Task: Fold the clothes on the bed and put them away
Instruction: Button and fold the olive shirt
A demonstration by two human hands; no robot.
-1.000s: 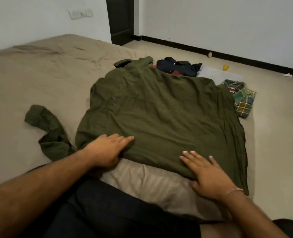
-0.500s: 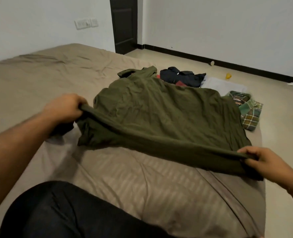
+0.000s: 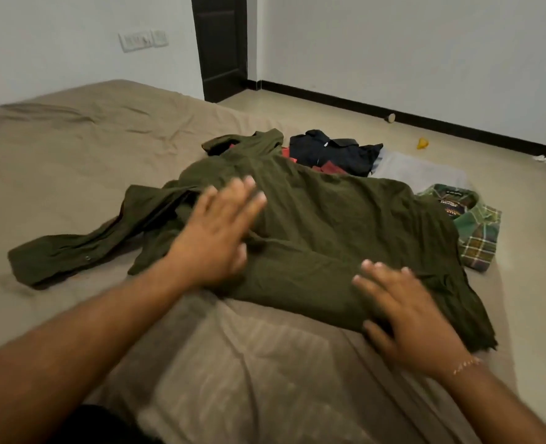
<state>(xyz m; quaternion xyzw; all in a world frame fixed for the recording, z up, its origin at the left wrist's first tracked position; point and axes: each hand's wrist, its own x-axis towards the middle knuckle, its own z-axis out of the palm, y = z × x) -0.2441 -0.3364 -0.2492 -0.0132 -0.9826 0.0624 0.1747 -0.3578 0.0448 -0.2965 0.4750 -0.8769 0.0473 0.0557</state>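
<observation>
An olive green shirt (image 3: 335, 225) lies spread on the tan bed (image 3: 73, 149), its lower part folded up over itself and one sleeve (image 3: 73, 248) stretched out to the left. My left hand (image 3: 217, 232) is flat, fingers straight, on the shirt's left middle, blurred by motion. My right hand (image 3: 406, 312) lies flat with spread fingers on the folded near edge at the right. Neither hand grips the cloth.
Beyond the green shirt lie a dark navy garment (image 3: 332, 152), a bit of red cloth (image 3: 329, 168), a grey piece (image 3: 419, 171) and a folded green plaid shirt (image 3: 470, 225). The bed's right edge meets a tiled floor (image 3: 521, 235) with small litter. A dark door (image 3: 220, 43) stands behind.
A second ago both hands lay on the hem; half a second ago they gripped and lifted it. Now the hem is folded over, the hands are flat, and the sleeve lies stretched out left.
</observation>
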